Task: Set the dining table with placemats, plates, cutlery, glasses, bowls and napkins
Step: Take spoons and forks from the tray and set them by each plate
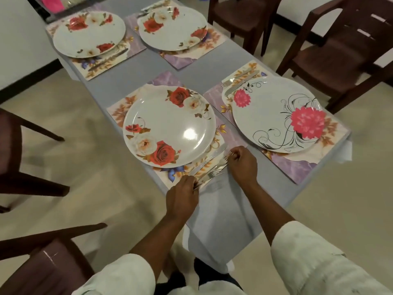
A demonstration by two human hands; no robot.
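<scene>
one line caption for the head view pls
Both hands arrange a knife and fork beside the nearest rose plate.

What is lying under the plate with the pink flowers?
A floral placemat lies under the pink-flowered plate, its purple and leafy corners showing around the rim. A knife and fork lie at the plate's far edge. Whatever lies beneath the plate's middle is covered.

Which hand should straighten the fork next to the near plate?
Left, probably. The left hand already pinches the fork at its handle end; the right hand is curled near the tines beside the knife.
</scene>
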